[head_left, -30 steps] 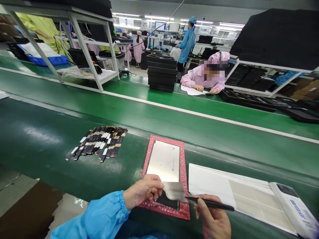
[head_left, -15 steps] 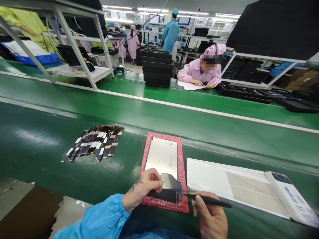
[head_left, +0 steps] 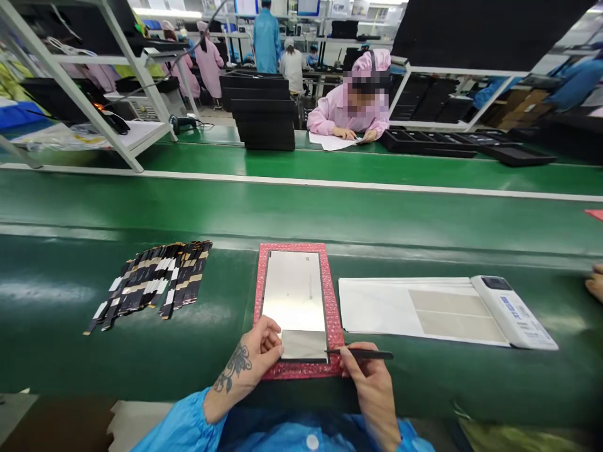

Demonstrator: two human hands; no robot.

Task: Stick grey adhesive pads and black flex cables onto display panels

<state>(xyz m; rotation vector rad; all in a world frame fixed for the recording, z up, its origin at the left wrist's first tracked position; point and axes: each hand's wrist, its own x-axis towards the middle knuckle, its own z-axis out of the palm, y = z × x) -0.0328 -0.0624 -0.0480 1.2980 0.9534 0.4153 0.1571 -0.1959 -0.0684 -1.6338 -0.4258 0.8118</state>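
Observation:
A grey rectangular panel [head_left: 295, 296] lies on a red bubble-wrap mat [head_left: 335, 314] on the dark green bench. A grey film piece [head_left: 304, 344] lies flat over the panel's near end. My left hand [head_left: 254, 358], fingers curled, presses on the film's left edge. My right hand [head_left: 367, 383] grips black tweezers [head_left: 365, 355], their tip touching the film's right edge.
A fanned pile of black flex strips [head_left: 151, 282] lies to the left. White sheets [head_left: 405, 306] and a white device [head_left: 513, 312] lie to the right. Another person's fingers [head_left: 596, 284] show at the right edge. Across the green conveyor a person in pink [head_left: 351, 107] writes beside stacked black trays [head_left: 261, 110].
The film piece, lifted and angled before, now lies flat on the panel's near end. Both hands came lower and closer to the panel. My view shifted right and down.

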